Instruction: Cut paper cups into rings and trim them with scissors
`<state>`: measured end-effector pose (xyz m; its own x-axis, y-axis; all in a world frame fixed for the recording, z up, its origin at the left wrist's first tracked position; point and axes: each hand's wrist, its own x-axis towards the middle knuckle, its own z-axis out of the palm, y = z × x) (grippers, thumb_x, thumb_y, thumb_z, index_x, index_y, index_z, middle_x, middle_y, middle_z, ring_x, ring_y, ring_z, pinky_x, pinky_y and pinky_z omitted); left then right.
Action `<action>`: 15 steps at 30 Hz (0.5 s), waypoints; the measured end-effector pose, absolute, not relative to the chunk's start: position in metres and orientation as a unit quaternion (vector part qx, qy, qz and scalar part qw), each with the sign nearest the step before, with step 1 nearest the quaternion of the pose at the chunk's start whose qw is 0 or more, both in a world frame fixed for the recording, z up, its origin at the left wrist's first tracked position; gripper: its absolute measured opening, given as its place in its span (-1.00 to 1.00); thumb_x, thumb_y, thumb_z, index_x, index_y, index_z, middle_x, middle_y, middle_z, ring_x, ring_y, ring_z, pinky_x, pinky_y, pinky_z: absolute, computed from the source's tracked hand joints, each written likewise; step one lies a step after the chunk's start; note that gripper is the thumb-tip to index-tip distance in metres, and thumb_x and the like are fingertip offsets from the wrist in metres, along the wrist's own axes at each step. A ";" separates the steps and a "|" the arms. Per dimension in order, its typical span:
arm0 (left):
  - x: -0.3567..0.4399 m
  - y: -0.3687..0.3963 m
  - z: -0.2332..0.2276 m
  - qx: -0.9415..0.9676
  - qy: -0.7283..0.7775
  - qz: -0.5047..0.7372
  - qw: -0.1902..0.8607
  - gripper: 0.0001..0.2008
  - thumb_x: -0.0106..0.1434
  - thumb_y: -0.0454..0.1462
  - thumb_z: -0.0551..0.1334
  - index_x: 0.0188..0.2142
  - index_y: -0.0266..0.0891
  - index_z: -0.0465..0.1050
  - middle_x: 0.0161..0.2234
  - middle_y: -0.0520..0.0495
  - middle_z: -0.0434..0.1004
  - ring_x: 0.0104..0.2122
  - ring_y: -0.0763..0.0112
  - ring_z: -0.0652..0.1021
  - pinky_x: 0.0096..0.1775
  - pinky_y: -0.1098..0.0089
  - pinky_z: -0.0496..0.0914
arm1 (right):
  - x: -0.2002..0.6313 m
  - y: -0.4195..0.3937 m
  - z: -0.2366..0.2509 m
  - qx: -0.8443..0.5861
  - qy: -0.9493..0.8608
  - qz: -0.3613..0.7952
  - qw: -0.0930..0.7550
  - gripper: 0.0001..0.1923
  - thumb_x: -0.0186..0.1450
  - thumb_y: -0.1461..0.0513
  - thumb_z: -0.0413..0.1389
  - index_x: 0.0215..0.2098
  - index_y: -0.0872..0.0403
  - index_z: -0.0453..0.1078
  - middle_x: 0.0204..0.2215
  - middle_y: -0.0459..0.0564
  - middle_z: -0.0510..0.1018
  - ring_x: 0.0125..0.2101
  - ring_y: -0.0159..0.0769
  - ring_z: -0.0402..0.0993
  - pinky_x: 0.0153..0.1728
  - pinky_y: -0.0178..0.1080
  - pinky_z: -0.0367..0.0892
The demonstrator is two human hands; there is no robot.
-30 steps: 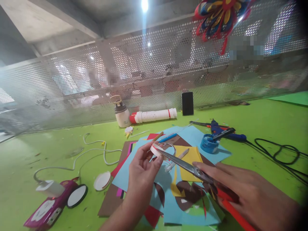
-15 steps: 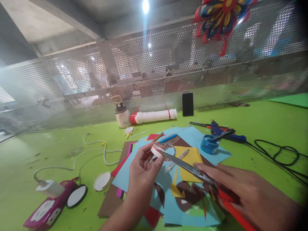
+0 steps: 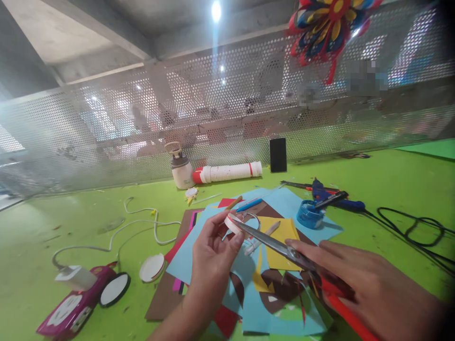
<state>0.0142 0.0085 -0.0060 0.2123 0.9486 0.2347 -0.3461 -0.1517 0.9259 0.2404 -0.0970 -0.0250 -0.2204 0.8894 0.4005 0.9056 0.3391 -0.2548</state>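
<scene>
My left hand pinches a small white ring with a thin red line along it, held above a pile of coloured paper. In my right hand are scissors with red handles and grey metal blades. The blade tips reach the ring's edge next to my left fingers; whether they grip its rim I cannot tell. Under the hands lie light blue sheets, a yellow sheet and brown pieces. A thin clear hoop and a pen-like white stick lie just beyond the ring.
A blue glue gun with a black cord and a blue jar are on the right. A purple power strip, a white cable and a round white lid lie left. Stacked paper cups and a bottle stand behind.
The view has shifted very slightly. Both hands, the ring and the scissors keep nearly the same pose.
</scene>
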 end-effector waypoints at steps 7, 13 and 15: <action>0.014 0.007 -0.008 0.525 0.283 0.567 0.568 -0.63 0.17 -0.26 0.44 -0.04 -0.22 0.50 -0.02 -0.17 0.62 0.05 0.18 0.58 0.06 0.26 0.48 | 0.238 -0.098 -0.024 -0.566 -0.786 -0.018 0.249 -0.35 0.26 0.44 -0.06 0.28 -0.10 0.24 0.12 0.08 0.55 -0.01 -0.04 0.59 -0.06 0.14 0.55; 0.017 0.008 -0.010 0.536 0.279 0.580 0.546 -0.63 0.18 -0.27 0.43 -0.03 -0.23 0.49 -0.03 -0.18 0.62 0.03 0.19 0.59 0.05 0.27 0.49 | 0.235 -0.098 -0.020 -0.568 -0.788 -0.020 0.235 -0.35 0.26 0.44 -0.07 0.28 -0.09 0.23 0.14 0.07 0.54 0.01 -0.03 0.58 -0.03 0.13 0.55; 0.018 0.007 -0.010 0.531 0.281 0.590 0.540 -0.63 0.18 -0.28 0.43 -0.02 -0.23 0.49 -0.04 -0.19 0.62 0.03 0.18 0.59 0.04 0.26 0.50 | 0.235 -0.099 -0.019 -0.570 -0.788 -0.019 0.233 -0.36 0.27 0.44 -0.08 0.27 -0.08 0.24 0.14 0.08 0.54 0.01 -0.03 0.59 -0.04 0.12 0.55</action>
<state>0.0180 0.0067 -0.0095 0.1461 0.9352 0.3225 -0.3388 -0.2590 0.9045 0.2352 -0.0985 -0.0191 -0.2427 0.8889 0.3885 0.9063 0.3506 -0.2360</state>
